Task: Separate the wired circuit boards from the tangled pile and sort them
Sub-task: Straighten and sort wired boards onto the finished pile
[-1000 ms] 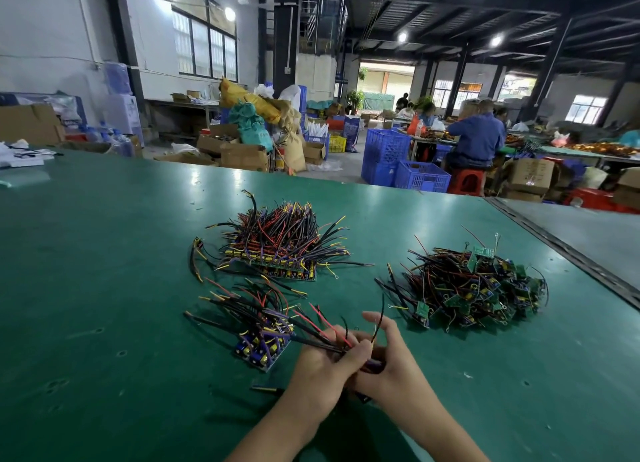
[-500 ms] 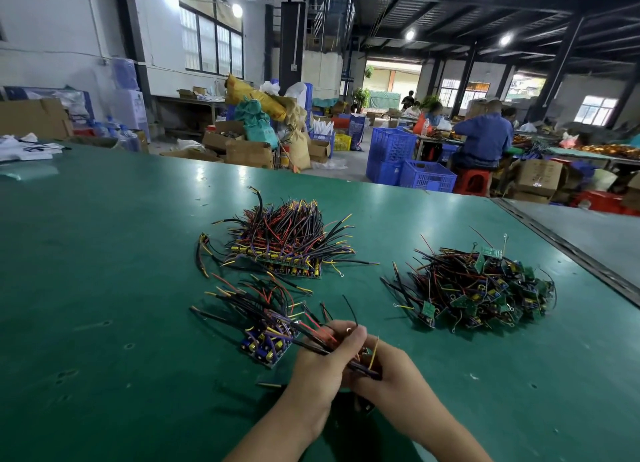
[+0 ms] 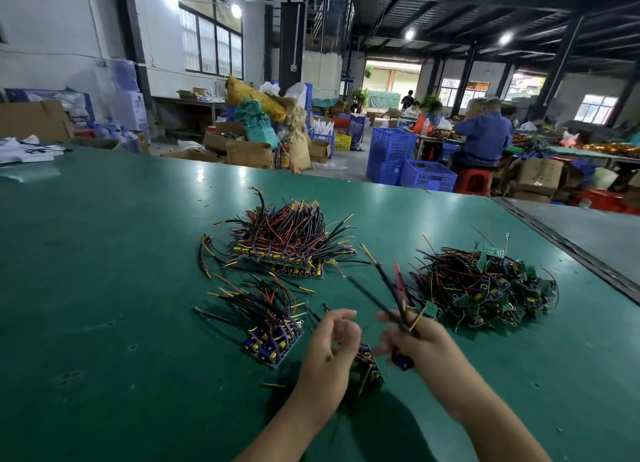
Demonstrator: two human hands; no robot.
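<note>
Green counter [image 3: 104,288] carries a tangled pile [image 3: 485,288] at right; the right hand [image 3: 420,340] grips a board's wires [image 3: 398,288], the left hand [image 3: 332,344] is half curled, its hold unclear.

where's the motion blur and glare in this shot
Head view: motion smears the right hand and the wires it grips; the tangled pile beside it is sharp; lamps throw glare spots on the green table near its far edge.

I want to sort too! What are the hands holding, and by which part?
The right hand grips a wired board by its wires, near their lower end. Whether the curled left hand holds anything cannot be told.
</note>
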